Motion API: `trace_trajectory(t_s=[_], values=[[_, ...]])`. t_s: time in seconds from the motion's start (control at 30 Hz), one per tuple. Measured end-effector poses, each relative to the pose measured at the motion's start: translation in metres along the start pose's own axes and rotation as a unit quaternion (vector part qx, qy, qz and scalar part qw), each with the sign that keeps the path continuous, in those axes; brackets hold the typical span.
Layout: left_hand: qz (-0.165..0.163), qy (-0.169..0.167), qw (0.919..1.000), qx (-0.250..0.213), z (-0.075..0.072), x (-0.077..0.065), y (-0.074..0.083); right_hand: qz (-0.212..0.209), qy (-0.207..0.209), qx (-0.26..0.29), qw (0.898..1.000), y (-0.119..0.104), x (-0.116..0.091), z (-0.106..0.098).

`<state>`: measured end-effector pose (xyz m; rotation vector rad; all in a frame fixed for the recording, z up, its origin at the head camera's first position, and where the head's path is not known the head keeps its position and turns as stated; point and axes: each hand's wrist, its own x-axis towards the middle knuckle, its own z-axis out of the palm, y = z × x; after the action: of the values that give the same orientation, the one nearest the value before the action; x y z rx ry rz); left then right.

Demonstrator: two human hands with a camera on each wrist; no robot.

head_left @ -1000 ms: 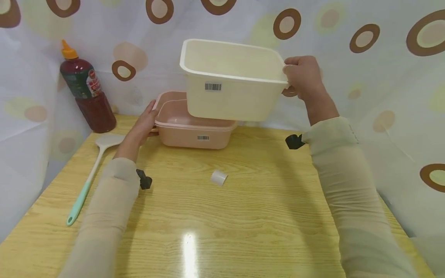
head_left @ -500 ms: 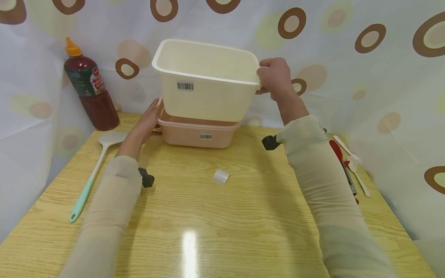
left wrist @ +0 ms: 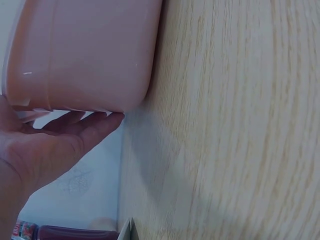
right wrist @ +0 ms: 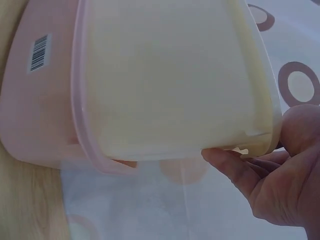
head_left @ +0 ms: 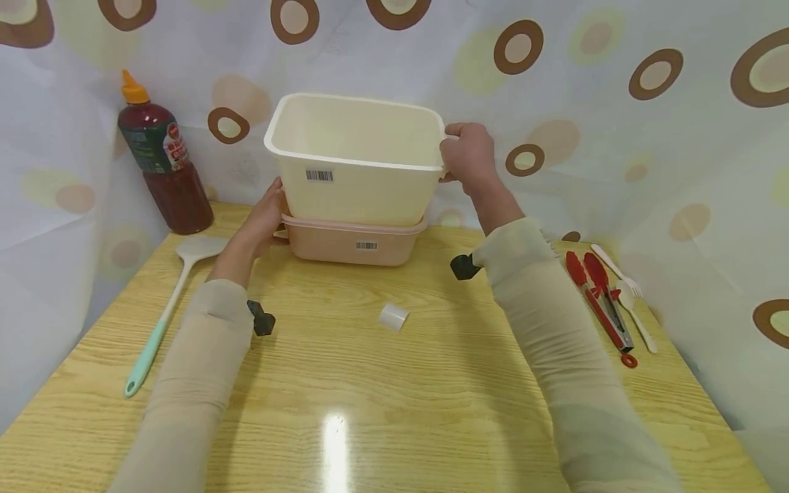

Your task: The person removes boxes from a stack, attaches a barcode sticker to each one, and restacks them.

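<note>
In the head view, a cream plastic bin [head_left: 357,192] with a barcode label sits level, its lower part inside a pink plastic bin [head_left: 351,245] that stands on the table. My right hand [head_left: 470,156] grips the handle end of the cream bin; the right wrist view shows its fingers [right wrist: 232,167] under the rim. At the pink bin's left end my left hand [head_left: 261,218] holds the handle area. In the left wrist view its fingers [left wrist: 82,131] lie along the end wall, and its thumb is mostly out of frame.
A leaning bottle of red sauce [head_left: 175,168] stands back left, beside a turner [head_left: 161,322] with a mint handle. Red tongs [head_left: 600,301], a white fork [head_left: 616,267] and a white spoon [head_left: 637,316] lie right. A small white curved piece [head_left: 393,316] lies mid-table.
My right hand has moved left and down with the cream bin, which went into the pink bin. My left hand has stayed at the pink bin's left end. The tongs have come into view.
</note>
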<state>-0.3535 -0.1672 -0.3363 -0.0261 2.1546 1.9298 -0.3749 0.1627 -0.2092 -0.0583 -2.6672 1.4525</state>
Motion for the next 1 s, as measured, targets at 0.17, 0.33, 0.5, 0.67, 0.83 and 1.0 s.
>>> trace_trajectory(t_s=[0.17, 0.33, 0.5, 0.67, 0.83, 1.0], values=[[0.0, 0.004, 0.9999, -0.013, -0.001, 0.0, 0.0, 0.002, -0.004, -0.011, 1.0, 0.008, 0.002, 0.012], [-0.005, 0.005, 0.9992, -0.04, -0.004, 0.005, -0.008, 0.007, -0.002, -0.014, 1.0, 0.019, 0.003, 0.026], [-0.002, 0.011, 0.9985, -0.054, -0.006, 0.016, -0.017, 0.014, 0.001, -0.021, 1.0, 0.028, 0.004, 0.035], [0.005, 0.018, 0.9988, -0.045, -0.007, 0.022, -0.02, 0.007, 0.002, -0.034, 0.999, 0.039, 0.005, 0.04], [0.006, 0.023, 0.999, -0.039, -0.005, 0.024, -0.021, 0.016, 0.003, -0.055, 0.998, 0.049, 0.004, 0.045], [0.006, 0.029, 0.9986, -0.044, -0.005, 0.025, -0.023, 0.016, 0.004, -0.081, 0.997, 0.05, 0.001, 0.049]])
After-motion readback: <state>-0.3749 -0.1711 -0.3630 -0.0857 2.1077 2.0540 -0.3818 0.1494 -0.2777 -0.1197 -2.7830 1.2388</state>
